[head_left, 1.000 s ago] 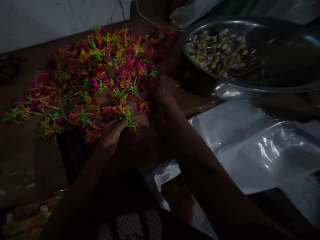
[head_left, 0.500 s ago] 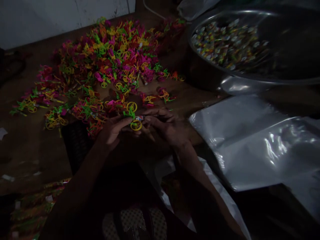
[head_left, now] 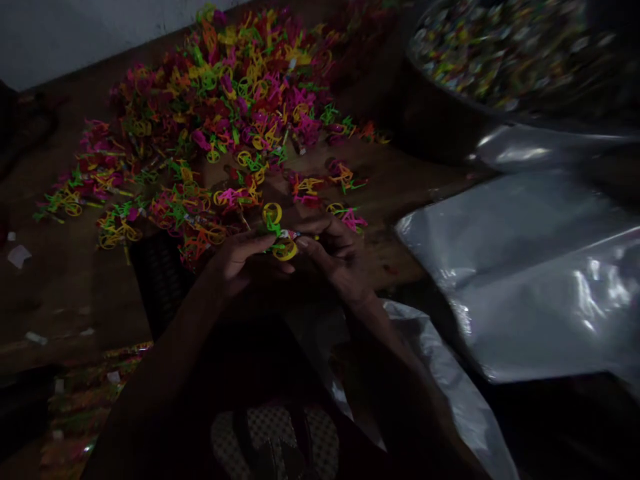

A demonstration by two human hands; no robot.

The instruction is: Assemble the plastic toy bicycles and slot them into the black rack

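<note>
A small plastic toy bicycle [head_left: 277, 231] with a green frame and yellow wheels sits between my two hands, just in front of a big heap of the same toys [head_left: 220, 113] in pink, yellow, green and orange. My left hand [head_left: 239, 261] pinches the toy from the left. From the right, my right hand [head_left: 336, 257] presses a small wrapped piece [head_left: 289, 235] against it. Both hands hover low over the brown table [head_left: 75, 280], at its near edge.
A large metal bowl [head_left: 450, 127] of small wrapped sweets stands at the back right. Clear plastic bags [head_left: 530, 267] lie across the right side. A dark basket [head_left: 155, 280] is under my left wrist. Paper scraps [head_left: 20, 255] dot the left of the table.
My right hand came back from the heap with a small piece and met my left hand at the toy bicycle. The view has tilted down a little.
</note>
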